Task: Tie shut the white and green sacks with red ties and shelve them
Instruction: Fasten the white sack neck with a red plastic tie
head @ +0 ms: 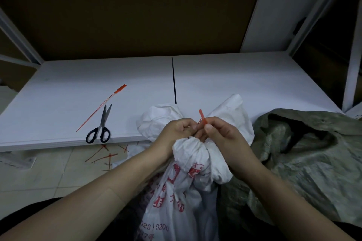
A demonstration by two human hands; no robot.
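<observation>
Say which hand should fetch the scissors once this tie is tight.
Left, probably: the scissors lie on the board on that side, nearer the left hand; the right hand pinches the head of the red tie.

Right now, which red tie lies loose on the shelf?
The long red tie beside the scissors; the other tie is pinched between left hand and right hand above the white sack.

The white sack (184, 191), printed in red, leans on the shelf's (235, 76) front edge, its neck bunched, with a red tie (202, 118) there, tag end up. The green sack (305, 158) slumps beside it on the right, mouth open. A spare tie (98, 111) lies flat near the front-left corner.
</observation>
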